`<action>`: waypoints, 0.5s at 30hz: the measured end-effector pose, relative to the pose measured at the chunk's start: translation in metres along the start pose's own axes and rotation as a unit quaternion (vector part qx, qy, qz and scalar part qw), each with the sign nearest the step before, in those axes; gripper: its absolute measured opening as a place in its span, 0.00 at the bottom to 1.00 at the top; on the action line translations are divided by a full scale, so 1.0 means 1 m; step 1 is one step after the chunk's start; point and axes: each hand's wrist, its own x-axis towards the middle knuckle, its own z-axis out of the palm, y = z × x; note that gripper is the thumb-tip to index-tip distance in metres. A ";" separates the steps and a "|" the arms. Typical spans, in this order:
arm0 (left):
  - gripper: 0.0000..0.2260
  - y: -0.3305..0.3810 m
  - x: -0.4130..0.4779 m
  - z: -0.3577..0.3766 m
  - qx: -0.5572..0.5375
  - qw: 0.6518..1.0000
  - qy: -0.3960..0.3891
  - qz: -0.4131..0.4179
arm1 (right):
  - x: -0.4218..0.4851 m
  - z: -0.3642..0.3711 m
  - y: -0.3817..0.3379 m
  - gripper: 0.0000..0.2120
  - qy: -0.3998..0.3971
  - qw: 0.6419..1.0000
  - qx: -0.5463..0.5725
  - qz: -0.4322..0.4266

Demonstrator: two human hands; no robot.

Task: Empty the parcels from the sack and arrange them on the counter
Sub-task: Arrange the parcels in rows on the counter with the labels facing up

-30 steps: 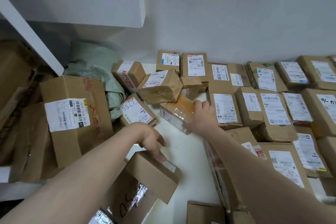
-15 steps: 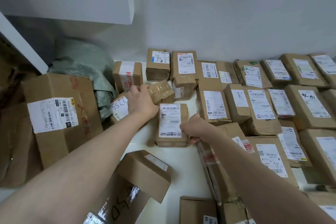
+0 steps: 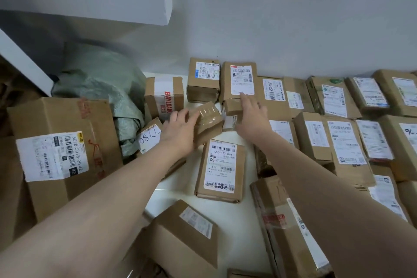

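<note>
My left hand (image 3: 178, 131) grips a small brown parcel wrapped in clear tape (image 3: 209, 119), tilted on the white counter (image 3: 228, 221). My right hand (image 3: 252, 117) reaches forward with straight fingers and rests on a small brown box (image 3: 232, 106) in front of a tall labelled parcel (image 3: 241, 79). A flat parcel with a large white label (image 3: 222, 169) lies between my forearms. The grey-green sack (image 3: 101, 83) slumps at the back left against the wall.
A large carton (image 3: 61, 153) stands at the left. A box marked 7780 (image 3: 150, 136) and a red-lettered box (image 3: 163, 97) sit by the sack. Rows of labelled parcels (image 3: 343, 140) fill the right side. Another box (image 3: 185, 232) lies near the front edge.
My right hand let go of the flat labelled parcel and moved up onto the small brown box. My left hand came off the near box and took hold of the taped parcel.
</note>
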 end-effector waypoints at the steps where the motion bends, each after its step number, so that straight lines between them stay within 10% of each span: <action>1: 0.41 -0.001 -0.001 0.002 0.022 1.000 0.017 -0.008 | 0.001 0.004 0.000 0.40 0.002 1.000 -0.007 0.010; 9: 0.50 0.013 -0.018 -0.002 0.026 0.981 0.022 -0.193 | -0.040 0.009 0.023 0.22 0.058 0.985 0.141 0.075; 13: 0.37 0.029 -0.034 -0.015 -0.058 0.992 0.094 -0.065 | -0.062 -0.006 0.035 0.19 0.086 0.977 0.184 0.063; 15: 0.37 0.036 -0.043 -0.020 -0.128 0.990 0.008 0.050 | -0.071 -0.009 0.036 0.18 0.113 0.970 0.204 0.069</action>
